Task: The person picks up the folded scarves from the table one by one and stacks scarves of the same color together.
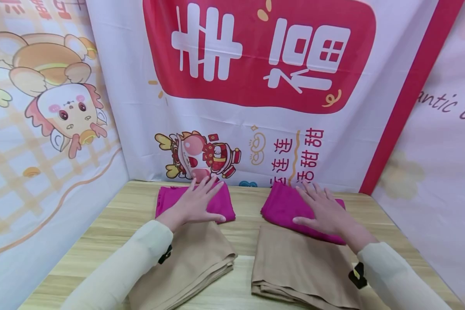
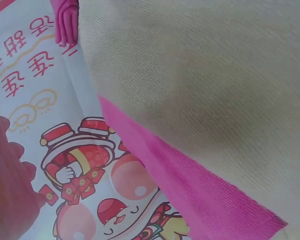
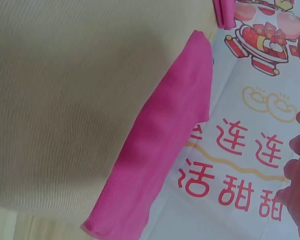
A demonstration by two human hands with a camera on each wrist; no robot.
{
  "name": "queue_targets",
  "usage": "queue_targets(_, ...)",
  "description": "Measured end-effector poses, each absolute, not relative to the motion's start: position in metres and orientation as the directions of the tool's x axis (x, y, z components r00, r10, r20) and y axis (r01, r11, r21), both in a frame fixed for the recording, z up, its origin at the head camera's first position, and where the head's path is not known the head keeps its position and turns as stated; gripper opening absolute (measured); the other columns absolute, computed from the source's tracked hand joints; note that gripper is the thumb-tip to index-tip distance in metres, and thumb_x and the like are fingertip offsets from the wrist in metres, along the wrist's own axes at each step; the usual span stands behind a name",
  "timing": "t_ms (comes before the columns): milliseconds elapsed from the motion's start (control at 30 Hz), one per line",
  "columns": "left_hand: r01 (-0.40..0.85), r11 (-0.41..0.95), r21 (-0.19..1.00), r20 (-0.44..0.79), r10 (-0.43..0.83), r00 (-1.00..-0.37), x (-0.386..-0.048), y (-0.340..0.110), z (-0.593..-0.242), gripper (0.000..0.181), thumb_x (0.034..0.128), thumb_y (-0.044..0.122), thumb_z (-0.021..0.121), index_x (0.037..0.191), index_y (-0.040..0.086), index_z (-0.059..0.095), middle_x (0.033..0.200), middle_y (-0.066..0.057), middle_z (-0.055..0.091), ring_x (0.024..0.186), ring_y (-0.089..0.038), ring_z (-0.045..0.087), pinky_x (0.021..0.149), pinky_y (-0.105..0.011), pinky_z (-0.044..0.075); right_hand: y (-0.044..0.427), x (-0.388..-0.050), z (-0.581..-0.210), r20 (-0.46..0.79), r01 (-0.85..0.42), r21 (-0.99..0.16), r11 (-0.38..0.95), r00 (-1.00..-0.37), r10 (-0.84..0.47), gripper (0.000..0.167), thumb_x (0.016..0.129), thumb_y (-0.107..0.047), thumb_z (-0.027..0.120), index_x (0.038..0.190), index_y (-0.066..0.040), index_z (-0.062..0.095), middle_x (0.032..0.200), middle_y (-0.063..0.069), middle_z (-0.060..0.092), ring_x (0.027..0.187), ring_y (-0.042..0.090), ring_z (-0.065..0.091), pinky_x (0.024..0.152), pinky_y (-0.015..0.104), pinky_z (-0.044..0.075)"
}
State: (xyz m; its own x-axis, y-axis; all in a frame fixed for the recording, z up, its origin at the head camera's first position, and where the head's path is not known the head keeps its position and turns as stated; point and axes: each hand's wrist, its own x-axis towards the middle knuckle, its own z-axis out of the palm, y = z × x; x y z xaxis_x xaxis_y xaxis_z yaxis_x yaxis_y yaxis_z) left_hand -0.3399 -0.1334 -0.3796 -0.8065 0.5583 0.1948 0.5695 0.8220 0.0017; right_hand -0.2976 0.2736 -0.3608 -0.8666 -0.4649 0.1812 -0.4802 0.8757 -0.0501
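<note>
On the table [image 1: 243,277], pink cloths [image 1: 222,202] lie nearest the banner [image 1: 341,146], tan cloths [image 1: 298,258] farther from it; left hand [image 1: 195,204] and right hand [image 1: 322,211] spread empty fingers over the pink. Dragging sleeves [image 1: 120,262] could rumple folds.

Banner [image 1: 252,110] reads "幸福"; right backdrop [image 1: 438,150], "antic".

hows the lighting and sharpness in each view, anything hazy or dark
Head view: bright, fairly even light, lettering on the banner readable; left wrist view: slightly hazy, the left hand dark and cut off at the edge; right wrist view: similarly soft, the right hand dim at the edge, a faint shadow across the beige cloth.
</note>
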Motion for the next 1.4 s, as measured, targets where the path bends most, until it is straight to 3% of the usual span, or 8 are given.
queue_targets(167, 0.591, 0.807, 0.018, 0.232, 0.571, -0.787, -0.332, -0.139, -0.379, 0.109, 0.0747, 0.084, 0.049, 0.157, 0.022, 0.014, 0.161, -0.009, 0.008, 0.146, -0.033, 0.006, 0.113, -0.060, -0.003, 0.266, -0.294, -0.358, 0.201, -0.505, -0.063, 0.861, -0.851, -0.485, 0.097, 0.084, -0.068, 0.059, 0.157, -0.018, 0.016, 0.161, 0.013, 0.011, 0.145, 0.041, 0.006, 0.113, 0.062, 0.005)
queue_targets(467, 0.605, 0.796, 0.039, 0.272, 0.574, -0.772, -0.315, -0.151, -0.380, 0.107, 0.0752, 0.081, 0.052, 0.156, 0.021, 0.018, 0.162, -0.007, 0.009, 0.146, -0.033, 0.010, 0.113, -0.062, 0.009, 0.254, -0.288, -0.354, 0.284, -0.568, -0.087, 0.818, -0.801, -0.527, 0.094, 0.084, -0.070, 0.055, 0.155, -0.016, 0.026, 0.160, 0.011, 0.019, 0.144, 0.036, 0.015, 0.114, 0.059, 0.012)
queue_targets(700, 0.586, 0.807, 0.065, 0.284, 0.548, -0.786, -0.298, -0.165, -0.379, 0.104, 0.0764, 0.074, 0.062, 0.156, 0.022, 0.020, 0.161, -0.008, 0.014, 0.145, -0.033, 0.015, 0.112, -0.062, 0.012, 0.239, -0.282, -0.353, 0.319, -0.596, -0.121, 0.794, -0.781, -0.537, 0.092, 0.083, -0.069, 0.059, 0.155, -0.021, 0.027, 0.158, 0.009, 0.024, 0.144, 0.034, 0.020, 0.112, 0.058, 0.020)
queue_targets(967, 0.573, 0.816, 0.072, 0.282, 0.535, -0.796, -0.278, -0.185, -0.381, 0.102, 0.0761, 0.072, 0.064, 0.155, 0.019, 0.026, 0.159, -0.011, 0.022, 0.143, -0.034, 0.023, 0.110, -0.064, 0.019, 0.221, -0.278, -0.355, 0.353, -0.659, -0.120, 0.743, -0.727, -0.589, 0.091, 0.084, -0.062, 0.064, 0.151, -0.010, 0.033, 0.155, 0.014, 0.030, 0.142, 0.035, 0.025, 0.111, 0.054, 0.026)
queue_targets(1400, 0.556, 0.830, 0.047, 0.368, 0.503, -0.782, -0.253, -0.220, -0.391, 0.098, 0.0737, 0.066, 0.072, 0.148, 0.011, 0.040, 0.151, -0.018, 0.036, 0.133, -0.037, 0.039, 0.100, -0.063, 0.037, 0.179, -0.276, -0.362, 0.330, -0.679, -0.166, 0.715, -0.722, -0.609, 0.084, 0.084, -0.059, 0.066, 0.146, -0.008, 0.044, 0.144, 0.012, 0.047, 0.132, 0.031, 0.044, 0.103, 0.049, 0.042)
